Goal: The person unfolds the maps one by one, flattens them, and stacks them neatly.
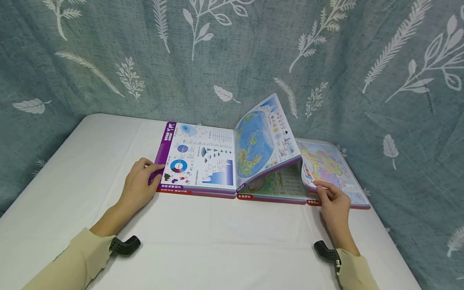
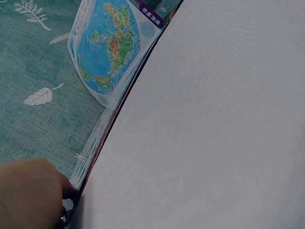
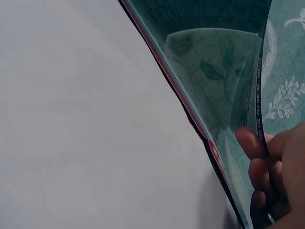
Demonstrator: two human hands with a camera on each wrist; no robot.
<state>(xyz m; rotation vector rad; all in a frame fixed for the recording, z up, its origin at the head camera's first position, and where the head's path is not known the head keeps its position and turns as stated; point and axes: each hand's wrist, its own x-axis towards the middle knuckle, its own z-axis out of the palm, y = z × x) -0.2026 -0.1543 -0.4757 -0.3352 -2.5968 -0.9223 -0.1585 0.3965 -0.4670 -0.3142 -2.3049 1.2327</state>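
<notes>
A purple-edged folding map [image 1: 203, 157] lies over a red-edged folding map [image 1: 337, 169] on the white table. Its left panel is flat, with charts and text. The middle panel, a world map [image 1: 255, 141], slants up from the fold, and is also seen in the left wrist view. At the lower left corner, my left hand [image 1: 139, 181] holds the purple border, index finger on top and thumb at the edge. My right hand [image 1: 335, 203] pinches the raised panel's lower right edge between thumb and fingers. In the right wrist view, a glossy panel [image 3: 214, 71] reflects the curtain's leaf pattern.
A white cloth covers the table [image 1: 217, 249]. Directly behind the maps hangs a teal curtain [image 1: 224, 72] with white leaf prints, which continues down the right side. A black wrist device [image 1: 125, 245] sits at the left cuff, another [image 1: 326, 250] at the right cuff.
</notes>
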